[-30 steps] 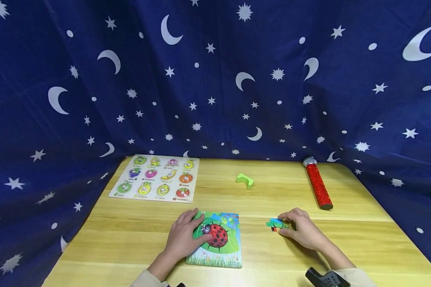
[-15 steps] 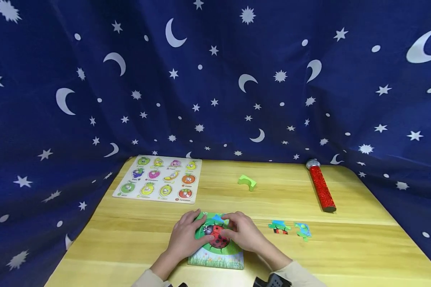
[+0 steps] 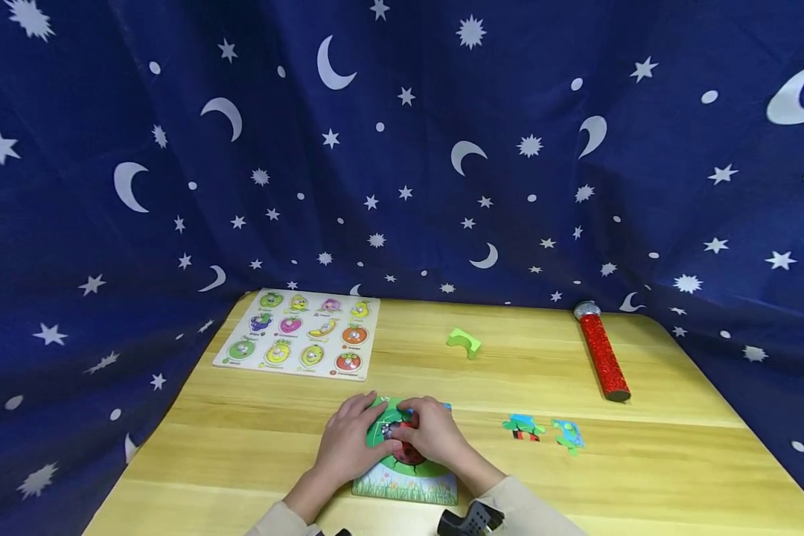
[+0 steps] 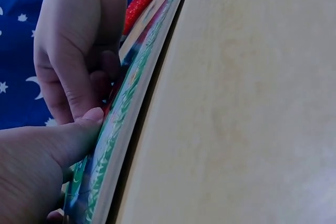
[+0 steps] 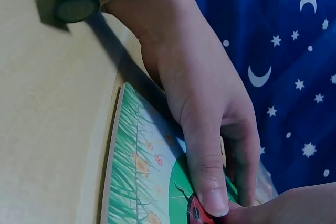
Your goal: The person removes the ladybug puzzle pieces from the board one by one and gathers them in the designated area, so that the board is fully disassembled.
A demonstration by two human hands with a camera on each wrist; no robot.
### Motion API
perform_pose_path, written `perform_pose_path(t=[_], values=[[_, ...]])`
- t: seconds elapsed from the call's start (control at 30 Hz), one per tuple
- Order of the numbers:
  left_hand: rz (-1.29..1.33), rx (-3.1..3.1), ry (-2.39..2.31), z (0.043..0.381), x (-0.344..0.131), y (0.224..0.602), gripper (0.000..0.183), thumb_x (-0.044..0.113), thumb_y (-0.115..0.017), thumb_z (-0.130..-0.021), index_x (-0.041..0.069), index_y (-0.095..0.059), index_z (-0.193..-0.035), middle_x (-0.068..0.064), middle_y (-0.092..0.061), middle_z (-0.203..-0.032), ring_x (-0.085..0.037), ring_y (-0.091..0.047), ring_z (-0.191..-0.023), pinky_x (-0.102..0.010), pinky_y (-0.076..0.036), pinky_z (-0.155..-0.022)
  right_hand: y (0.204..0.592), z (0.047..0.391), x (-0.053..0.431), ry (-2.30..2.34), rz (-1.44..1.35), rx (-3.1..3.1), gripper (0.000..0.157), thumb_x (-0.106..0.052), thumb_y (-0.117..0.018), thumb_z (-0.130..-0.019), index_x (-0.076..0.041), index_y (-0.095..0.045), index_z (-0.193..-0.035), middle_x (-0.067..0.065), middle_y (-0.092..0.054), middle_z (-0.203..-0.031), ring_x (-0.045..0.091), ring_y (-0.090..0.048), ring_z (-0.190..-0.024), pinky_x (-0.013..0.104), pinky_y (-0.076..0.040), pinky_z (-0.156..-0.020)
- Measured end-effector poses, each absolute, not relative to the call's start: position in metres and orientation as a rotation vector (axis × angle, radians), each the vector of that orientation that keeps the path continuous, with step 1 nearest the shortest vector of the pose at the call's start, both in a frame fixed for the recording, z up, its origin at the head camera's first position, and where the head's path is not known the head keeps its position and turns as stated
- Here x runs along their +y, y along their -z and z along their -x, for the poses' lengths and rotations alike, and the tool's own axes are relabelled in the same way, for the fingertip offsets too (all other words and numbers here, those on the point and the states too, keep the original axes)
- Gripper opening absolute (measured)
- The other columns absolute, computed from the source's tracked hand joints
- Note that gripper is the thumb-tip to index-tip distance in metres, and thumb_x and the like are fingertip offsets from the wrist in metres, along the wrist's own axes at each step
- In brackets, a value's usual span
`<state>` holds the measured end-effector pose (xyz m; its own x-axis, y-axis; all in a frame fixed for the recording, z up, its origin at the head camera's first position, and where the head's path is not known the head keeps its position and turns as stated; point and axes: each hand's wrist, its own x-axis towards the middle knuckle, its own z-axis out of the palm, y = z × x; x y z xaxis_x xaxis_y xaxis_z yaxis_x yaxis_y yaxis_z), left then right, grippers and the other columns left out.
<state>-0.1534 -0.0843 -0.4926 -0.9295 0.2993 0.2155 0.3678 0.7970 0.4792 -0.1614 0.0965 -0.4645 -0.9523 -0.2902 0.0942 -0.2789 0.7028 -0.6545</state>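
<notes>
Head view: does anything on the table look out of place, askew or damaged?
A red-edged jigsaw piece and a blue-and-green jigsaw piece lie loose, to the right of the ladybug puzzle and apart from it. They stand out because their cut-off artwork seems to match its colours. Nothing visible looks spilled or damaged.

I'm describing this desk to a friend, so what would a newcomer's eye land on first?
Probably the dark blue cloth with pale moons and stars, hanging behind the table. Next, the glittery red stick at the table's far right. Then the ladybug puzzle at the near side, touched by the left hand and right hand.
</notes>
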Motion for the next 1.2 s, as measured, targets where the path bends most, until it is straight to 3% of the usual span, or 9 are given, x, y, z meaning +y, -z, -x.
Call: perform_pose_path(t=[0.1, 0.33, 0.6, 0.8, 1.2], values=[[0.523, -2.861, 0.828, 0.1533, -0.0841, 0.4934, 0.075, 0.060, -0.070, -0.081, 0.011, -0.059, -0.136, -0.013, -0.052, -0.147, -0.036, -0.045, -0.137, -0.062, -0.041, -0.104, 0.4652, 0.1608, 0.0956, 1.077, 0.504, 2.933, 0.035, -0.019, -0.080, -0.081, 0.001, -0.073, -0.108, 0.003, -0.058, -0.072, 0.008, -0.045, -0.065, 0.020, -0.035, -0.053], [0.465, -2.870, 0.843, 0.1522, -0.0836, 0.4914, 0.077, 0.057, -0.073, -0.080, 0.008, -0.056, -0.137, -0.013, -0.052, -0.147, -0.036, -0.044, -0.137, -0.061, -0.040, -0.106, 0.4678, 0.1604, 0.0929, 1.047, 0.608, 3.026, 0.020, -0.018, -0.081, -0.079, -0.005, -0.079, -0.094, 0.007, -0.076, -0.089, 0.018, -0.061, -0.081, 0.029, -0.050, -0.071], [0.230, -2.914, 0.799, 0.1493, -0.0805, 0.4866, 0.090, 0.064, -0.077, -0.070, 0.008, -0.056, -0.138, -0.015, -0.048, -0.150, -0.041, -0.035, -0.137, -0.063, -0.030, -0.108, 0.4688, 0.1574, 0.0930, 1.107, 0.589, 2.967, 0.012, -0.013, -0.079, -0.081, -0.006, -0.077, -0.090, 0.006, -0.068, -0.083, 0.013, -0.055, -0.076, 0.024, -0.043, -0.063], [0.224, -2.911, 0.810, 0.1503, -0.0789, 0.4881, 0.091, 0.065, -0.076, -0.070, 0.009, -0.057, -0.138, -0.011, -0.049, -0.149, -0.040, -0.035, -0.139, -0.061, -0.029, -0.109, 0.4667, 0.1603, 0.0931, 1.172, 0.486, 2.886, 0.012, -0.012, -0.079, -0.081, -0.006, -0.074, -0.090, 0.002, -0.058, -0.078, 0.007, -0.045, -0.069, 0.021, -0.038, -0.057], [0.217, -2.908, 0.800, 0.1486, -0.0796, 0.4898, 0.090, 0.064, -0.077, -0.070, 0.008, -0.057, -0.137, -0.011, -0.049, -0.150, -0.039, -0.036, -0.139, -0.061, -0.029, -0.110, 0.4659, 0.1614, 0.0887, 1.237, 0.404, 2.847, 0.015, -0.010, -0.080, -0.079, -0.007, -0.069, -0.087, 0.000, -0.055, -0.075, 0.005, -0.044, -0.067, 0.020, -0.039, -0.058]])
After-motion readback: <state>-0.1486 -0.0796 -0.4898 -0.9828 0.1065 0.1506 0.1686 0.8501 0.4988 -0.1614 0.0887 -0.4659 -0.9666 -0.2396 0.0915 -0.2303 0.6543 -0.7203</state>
